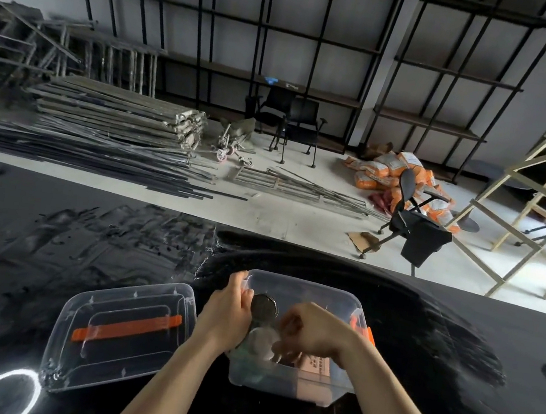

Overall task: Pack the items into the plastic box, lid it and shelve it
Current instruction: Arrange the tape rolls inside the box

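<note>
Head view: the plastic box [292, 377] sits on the black counter [449, 383], its lid [118, 332] off just left of it. The left hand [227, 314] is clamped on the box's left rim; the right hand [314, 335] is curled inside over round items [264, 307] — whether its grip holds anything, I cannot tell. Items left standing proud could stop the lid seating.

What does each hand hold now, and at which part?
The left hand grips the plastic box at its left rim. The right hand is curled inside the box; what it holds cannot be told.
</note>
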{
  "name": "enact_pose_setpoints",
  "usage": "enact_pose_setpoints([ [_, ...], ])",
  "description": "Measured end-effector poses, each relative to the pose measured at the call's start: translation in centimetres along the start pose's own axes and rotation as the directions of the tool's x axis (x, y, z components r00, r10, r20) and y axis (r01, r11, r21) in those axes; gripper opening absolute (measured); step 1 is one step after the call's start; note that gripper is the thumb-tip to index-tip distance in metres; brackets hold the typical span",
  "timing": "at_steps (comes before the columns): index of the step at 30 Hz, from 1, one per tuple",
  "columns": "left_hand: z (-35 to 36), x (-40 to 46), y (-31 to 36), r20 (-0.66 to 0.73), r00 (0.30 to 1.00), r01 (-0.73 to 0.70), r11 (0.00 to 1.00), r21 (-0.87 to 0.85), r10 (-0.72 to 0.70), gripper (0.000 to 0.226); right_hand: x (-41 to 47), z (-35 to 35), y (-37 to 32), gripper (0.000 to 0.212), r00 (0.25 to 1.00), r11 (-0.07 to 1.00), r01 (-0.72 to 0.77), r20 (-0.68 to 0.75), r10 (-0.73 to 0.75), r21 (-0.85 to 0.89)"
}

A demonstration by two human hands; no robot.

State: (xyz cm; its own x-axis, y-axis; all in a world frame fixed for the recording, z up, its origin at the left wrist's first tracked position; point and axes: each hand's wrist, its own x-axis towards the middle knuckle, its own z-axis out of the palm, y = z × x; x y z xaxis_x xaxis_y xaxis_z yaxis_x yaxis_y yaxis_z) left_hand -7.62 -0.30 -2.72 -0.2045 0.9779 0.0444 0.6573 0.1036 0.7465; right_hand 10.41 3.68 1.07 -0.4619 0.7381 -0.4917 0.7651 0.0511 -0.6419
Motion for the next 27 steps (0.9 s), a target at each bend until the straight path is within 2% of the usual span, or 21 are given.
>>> enact_pose_setpoints([
  [2,0.0,0.0,0.0,0.012,1.000,0.005,1.000,-0.012,-0.005,0.043,-0.2,0.4,-0.3,0.019,1.000,0.991,-0.008,-0.010,0.009,0.135],
  [5,0.1,0.1,0.0,0.011,1.000,0.009,1.000,-0.004,-0.009,0.042,-0.2,1.5,-0.3,0.018,0.995,0.980,-0.059,-0.068,0.073,0.190],
  [7,0.2,0.2,0.0,0.005,1.000,0.009,1.000,0.000,-0.009,0.042,-0.2,1.8,-0.4,0.017,0.980,0.951,-0.093,-0.142,0.140,0.294],
  [9,0.4,0.3,-0.2,0.002,1.000,0.009,1.000,0.006,-0.009,0.042,-0.2,1.8,-0.9,0.025,0.956,0.891,-0.147,-0.169,0.240,0.430],
  [11,0.5,0.4,-0.4,-0.005,1.000,0.014,1.000,0.007,-0.014,0.041,0.0,1.7,-1.4,0.038,0.941,0.812,-0.232,-0.087,0.326,0.536],
  [13,0.5,0.5,-0.6,-0.009,1.000,0.024,1.000,0.000,-0.024,0.041,0.6,1.8,-1.7,0.049,0.936,0.739,-0.282,0.005,0.352,0.612],
  [22,0.5,0.6,-0.6,0.004,1.000,0.016,1.000,-0.020,-0.016,0.043,1.0,1.9,-1.5,0.053,0.938,0.712,-0.292,0.045,0.345,0.639],
  [23,0.4,0.6,-0.6,0.009,1.000,0.010,0.999,-0.031,-0.010,0.045,0.8,2.0,-1.9,0.053,0.931,0.738,-0.293,0.004,0.366,0.608],
  [24,0.2,0.5,-0.5,0.010,1.000,-0.001,0.999,-0.049,0.001,0.049,0.6,2.0,-2.5,0.050,0.922,0.795,-0.265,-0.097,0.374,0.546],
  [25,0.0,0.4,-0.4,-0.002,1.000,-0.016,0.997,-0.069,0.016,0.054,0.6,2.0,-3.1,0.043,0.903,0.869,-0.202,-0.259,0.344,0.451],
  [27,-0.9,0.1,-0.2,-0.095,0.995,-0.034,0.995,-0.095,0.025,0.059,0.5,1.9,-4.7,0.029,0.779,0.975,-0.043,-0.603,0.171,0.220],
])
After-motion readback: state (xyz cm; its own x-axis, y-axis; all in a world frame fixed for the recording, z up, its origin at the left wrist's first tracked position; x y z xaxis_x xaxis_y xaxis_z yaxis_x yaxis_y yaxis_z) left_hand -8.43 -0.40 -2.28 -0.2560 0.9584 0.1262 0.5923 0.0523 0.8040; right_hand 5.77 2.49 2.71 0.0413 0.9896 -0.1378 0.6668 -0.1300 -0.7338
